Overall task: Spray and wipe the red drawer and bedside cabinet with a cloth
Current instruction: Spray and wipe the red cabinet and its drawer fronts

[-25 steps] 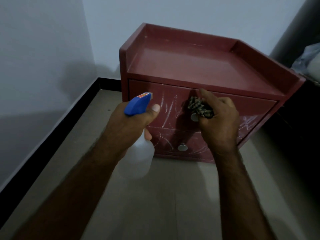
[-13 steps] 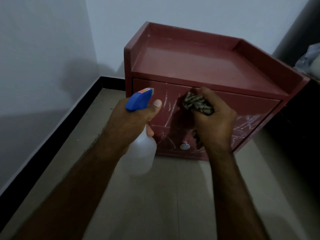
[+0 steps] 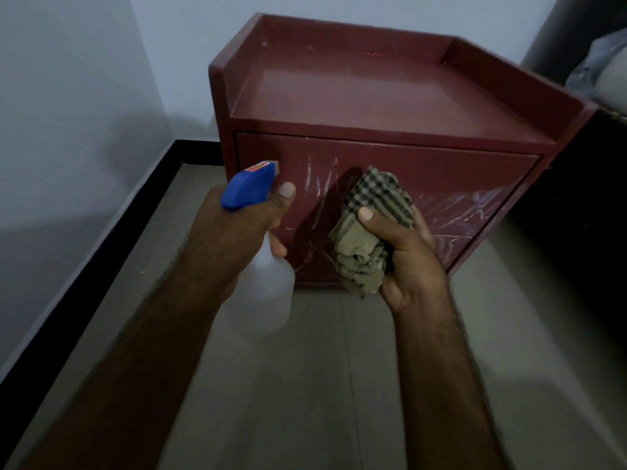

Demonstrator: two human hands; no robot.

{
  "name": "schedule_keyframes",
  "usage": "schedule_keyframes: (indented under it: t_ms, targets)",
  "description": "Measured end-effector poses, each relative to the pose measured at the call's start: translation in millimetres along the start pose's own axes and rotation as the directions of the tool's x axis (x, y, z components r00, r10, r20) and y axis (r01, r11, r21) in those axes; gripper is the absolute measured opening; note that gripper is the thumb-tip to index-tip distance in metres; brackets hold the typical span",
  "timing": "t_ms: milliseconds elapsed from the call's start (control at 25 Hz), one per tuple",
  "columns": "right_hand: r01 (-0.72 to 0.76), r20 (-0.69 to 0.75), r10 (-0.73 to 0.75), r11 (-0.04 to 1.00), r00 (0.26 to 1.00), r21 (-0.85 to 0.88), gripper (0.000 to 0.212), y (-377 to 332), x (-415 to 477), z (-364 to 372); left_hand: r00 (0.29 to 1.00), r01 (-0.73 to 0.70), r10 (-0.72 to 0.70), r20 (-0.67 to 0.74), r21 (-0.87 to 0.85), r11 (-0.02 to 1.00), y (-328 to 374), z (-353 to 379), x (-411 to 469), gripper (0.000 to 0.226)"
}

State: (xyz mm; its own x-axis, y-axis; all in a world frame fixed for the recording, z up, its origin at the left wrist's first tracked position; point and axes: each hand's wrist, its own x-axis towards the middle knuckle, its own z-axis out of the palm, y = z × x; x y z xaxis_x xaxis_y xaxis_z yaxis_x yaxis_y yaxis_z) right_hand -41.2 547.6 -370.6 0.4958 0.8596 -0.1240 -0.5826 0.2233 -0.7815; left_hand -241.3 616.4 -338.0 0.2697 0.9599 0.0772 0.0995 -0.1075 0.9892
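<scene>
A red bedside cabinet (image 3: 390,93) stands on the floor against the wall, its upper drawer front (image 3: 441,178) streaked with white marks. My left hand (image 3: 237,232) grips a translucent spray bottle (image 3: 268,293) with a blue trigger head, nozzle aimed at the drawer front. My right hand (image 3: 410,262) holds a bunched checked cloth (image 3: 369,228) in front of the drawers, a little off the surface. Both hands hide the drawer knobs and most of the lower drawer.
A grey tiled floor (image 3: 322,385) runs to a black skirting (image 3: 112,239) along the left wall. Dark furniture (image 3: 583,215) stands close on the cabinet's right, with a pale bag (image 3: 607,69) on top.
My right hand has drawn the cloth down and back from the upper drawer front. The view has closed in on the cabinet. The left hand keeps its grip on the bottle.
</scene>
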Motion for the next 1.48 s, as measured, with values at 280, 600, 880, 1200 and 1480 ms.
schedule_keyframes:
  t_ms: [280, 600, 880, 1200, 1480]
  targets:
    - [-0.224, 0.035, 0.222, 0.961, 0.974, 0.16, 0.062, 27, -8, -5, 0.999, -0.001, -0.005, 0.045, 0.115, 0.993, -12, 10, -6, 0.016]
    - [-0.091, -0.077, 0.098, 0.992, 0.992, 0.091, 0.052, 30, -6, -25, 0.997, 0.024, -0.032, 0.064, 0.123, 0.992, -44, 24, -23, 0.043]
    - [-0.035, -0.047, 0.035, 0.999, 0.998, 0.005, 0.056, 29, -11, -17, 0.999, -0.032, 0.028, 0.041, 0.097, 0.995, -43, 24, -20, 0.036]
    - [0.144, -0.258, -0.202, 0.963, 0.945, -0.229, 0.098, 37, -15, -30, 0.999, 0.01, -0.015, 0.028, 0.173, 0.985, -39, 20, -22, 0.049]
    - [0.159, -0.285, -0.249, 0.939, 0.926, -0.305, 0.095, 33, -10, -40, 0.999, 0.047, -0.05, 0.011, 0.191, 0.98, -41, 18, -24, 0.045]
